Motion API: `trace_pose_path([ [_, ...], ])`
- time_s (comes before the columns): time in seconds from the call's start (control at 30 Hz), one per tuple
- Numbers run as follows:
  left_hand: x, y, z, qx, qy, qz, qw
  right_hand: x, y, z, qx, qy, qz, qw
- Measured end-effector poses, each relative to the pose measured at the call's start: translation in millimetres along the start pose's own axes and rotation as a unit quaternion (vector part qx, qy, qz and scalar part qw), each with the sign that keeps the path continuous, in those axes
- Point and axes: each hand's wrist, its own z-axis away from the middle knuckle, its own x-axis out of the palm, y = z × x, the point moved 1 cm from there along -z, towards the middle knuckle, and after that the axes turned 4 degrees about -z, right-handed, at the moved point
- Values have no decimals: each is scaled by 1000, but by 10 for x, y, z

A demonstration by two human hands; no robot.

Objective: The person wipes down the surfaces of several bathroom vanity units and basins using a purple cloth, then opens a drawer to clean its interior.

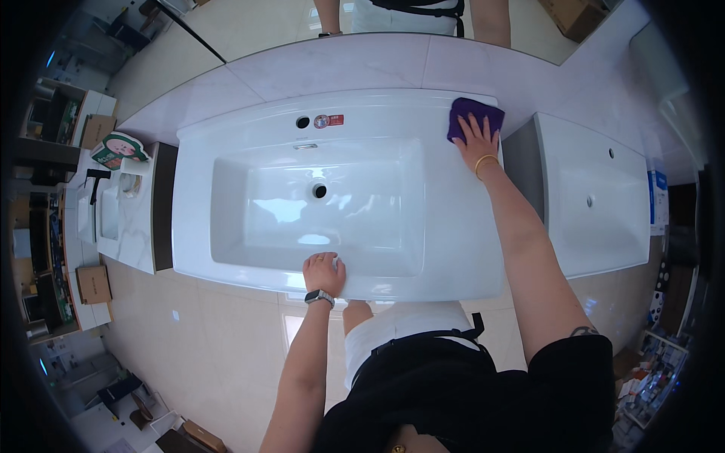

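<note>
A wide white ceramic washbasin (460,226) lies before me, with a rectangular bowl, a dark drain hole (320,191), a slim overflow slot (305,146) and a round tap hole (303,122). Beside the tap hole is a red sticker (335,120) bearing print. At the basin's back right corner, my right hand (477,139) presses a folded purple cloth (460,113) against the surface with its fingers spread. My left hand (324,274) rests on the front rim, fingers bent toward the bowl and thumb apart, holding nothing.
Behind the basin rises a marbled wall panel (351,65) below a mirror (272,28). A second white basin (595,238) stands to the right. On the left, a marble-patterned vanity (133,238) carries a black tap (97,184) and a display sign (120,149). A cardboard box (94,285) appears farther left.
</note>
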Motion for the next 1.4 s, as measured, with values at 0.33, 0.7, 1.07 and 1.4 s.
trace_pose_path([
  [0.33, -12, 22, 0, -1, -11, -4, 1000, 183, 451, 993, 21, 10, -91, 996],
  [0.7, 8, 0, -8, -4, -16, 7, 1000, 275, 521, 3048, -83, -40, -131, 987],
  [1.07, 4, 6, -1, -3, 0, 6, 1000, 8, 378, 3178, -311, -150, -80, 935],
  [1.4, -14, -64, 28, 57, 151, 151, 975, 90, -853, 2825, -466, -189, -98, 859],
])
